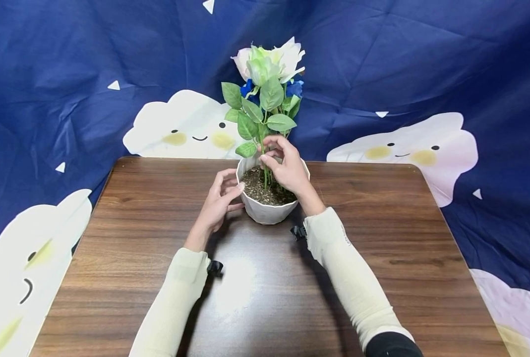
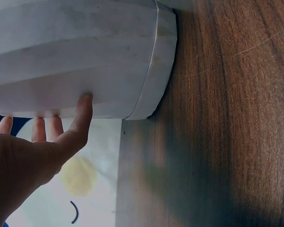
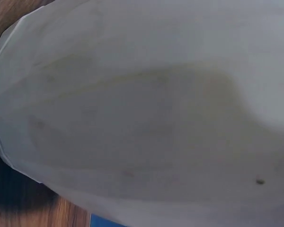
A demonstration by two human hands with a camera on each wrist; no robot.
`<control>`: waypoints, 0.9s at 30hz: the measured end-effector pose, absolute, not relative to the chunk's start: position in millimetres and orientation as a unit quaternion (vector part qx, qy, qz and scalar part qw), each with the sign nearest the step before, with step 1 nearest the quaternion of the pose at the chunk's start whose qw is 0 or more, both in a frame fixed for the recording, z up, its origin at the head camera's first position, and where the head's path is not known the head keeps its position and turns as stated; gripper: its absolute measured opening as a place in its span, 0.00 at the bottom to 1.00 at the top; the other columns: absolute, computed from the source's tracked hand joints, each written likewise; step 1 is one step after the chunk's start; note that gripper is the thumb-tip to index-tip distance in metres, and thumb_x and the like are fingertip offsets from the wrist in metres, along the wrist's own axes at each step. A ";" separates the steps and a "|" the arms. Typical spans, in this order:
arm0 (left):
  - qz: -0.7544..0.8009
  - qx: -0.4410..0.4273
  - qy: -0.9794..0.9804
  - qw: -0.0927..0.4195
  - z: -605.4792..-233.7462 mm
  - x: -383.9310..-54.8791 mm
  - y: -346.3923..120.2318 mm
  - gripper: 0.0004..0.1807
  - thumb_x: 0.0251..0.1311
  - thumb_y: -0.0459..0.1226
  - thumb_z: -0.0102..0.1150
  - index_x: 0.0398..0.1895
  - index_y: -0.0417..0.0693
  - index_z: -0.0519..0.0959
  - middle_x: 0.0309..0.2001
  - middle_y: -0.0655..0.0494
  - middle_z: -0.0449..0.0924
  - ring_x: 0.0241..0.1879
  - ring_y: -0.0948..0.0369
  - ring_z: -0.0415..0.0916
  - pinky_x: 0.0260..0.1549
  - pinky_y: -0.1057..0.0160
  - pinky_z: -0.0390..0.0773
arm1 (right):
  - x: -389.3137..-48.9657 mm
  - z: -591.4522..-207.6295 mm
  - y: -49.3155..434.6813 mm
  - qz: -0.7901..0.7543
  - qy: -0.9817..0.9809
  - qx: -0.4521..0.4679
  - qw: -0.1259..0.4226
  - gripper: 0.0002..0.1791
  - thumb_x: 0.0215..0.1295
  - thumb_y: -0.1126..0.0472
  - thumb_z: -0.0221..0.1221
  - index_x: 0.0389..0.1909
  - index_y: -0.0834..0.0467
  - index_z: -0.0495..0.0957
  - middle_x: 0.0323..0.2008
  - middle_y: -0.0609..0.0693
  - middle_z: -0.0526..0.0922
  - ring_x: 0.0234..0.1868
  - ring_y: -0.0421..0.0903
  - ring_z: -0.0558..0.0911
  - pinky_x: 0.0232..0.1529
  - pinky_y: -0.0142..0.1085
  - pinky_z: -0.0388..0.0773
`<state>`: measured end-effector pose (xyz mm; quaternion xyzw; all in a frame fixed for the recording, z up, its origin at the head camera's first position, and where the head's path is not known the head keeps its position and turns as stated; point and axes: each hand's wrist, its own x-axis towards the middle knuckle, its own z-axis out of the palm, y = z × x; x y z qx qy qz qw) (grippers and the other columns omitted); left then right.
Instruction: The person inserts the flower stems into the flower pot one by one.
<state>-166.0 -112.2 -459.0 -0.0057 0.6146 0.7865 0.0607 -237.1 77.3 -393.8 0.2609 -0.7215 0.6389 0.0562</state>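
A white faceted flower pot (image 1: 269, 213) with dark soil (image 1: 271, 193) in it stands near the table's far edge. Upright green stems with leaves (image 1: 271, 94) rise from the soil, topped by pale white-pink flowers (image 1: 269, 62) and blue ones (image 1: 294, 88). My left hand (image 1: 217, 201) rests its fingertips against the pot's left side, thumb by the rim; the left wrist view shows the fingers (image 2: 80, 118) extended along the pot wall. Reaching over the pot's right rim, my right hand (image 1: 287, 163) pinches a green stem (image 1: 263, 144) between thumb and fingers. In the right wrist view, only the pot's wall (image 3: 132, 118) fills the frame; that hand is hidden.
The brown wood-grain table (image 1: 381, 238) extends around the pot on all sides. Behind it hangs a dark blue cloth (image 1: 358, 59) printed with smiling clouds and white triangles. Small black devices (image 1: 214, 268) sit at both cuffs.
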 end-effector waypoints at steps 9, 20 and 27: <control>0.787 -0.006 0.614 0.062 -459.0 -166.7 -112.2 0.28 0.70 0.34 0.58 0.70 0.49 0.62 0.61 0.43 0.68 0.50 0.57 0.74 0.49 0.39 0.82 | -238.2 -394.0 80.1 0.638 -0.728 0.244 0.057 0.17 0.62 0.82 0.59 0.52 0.75 0.71 0.45 0.74 0.80 0.38 0.70 0.81 0.32 0.30 0.82; 0.784 -0.009 0.617 0.065 -456.7 -164.8 -113.0 0.28 0.70 0.35 0.57 0.71 0.48 0.61 0.61 0.42 0.67 0.51 0.56 0.73 0.49 0.40 0.83 | -238.0 -396.3 80.3 0.642 -0.729 0.230 0.050 0.17 0.62 0.81 0.60 0.53 0.73 0.72 0.46 0.72 0.81 0.36 0.63 0.84 0.30 0.34 0.84; 0.787 -0.008 0.614 0.068 -458.2 -164.1 -112.2 0.29 0.70 0.35 0.58 0.71 0.48 0.61 0.60 0.43 0.67 0.51 0.55 0.73 0.51 0.35 0.80 | -236.2 -398.7 82.4 0.618 -0.744 0.233 0.101 0.18 0.60 0.79 0.65 0.51 0.74 0.77 0.50 0.66 0.76 0.42 0.62 0.84 0.45 0.36 0.85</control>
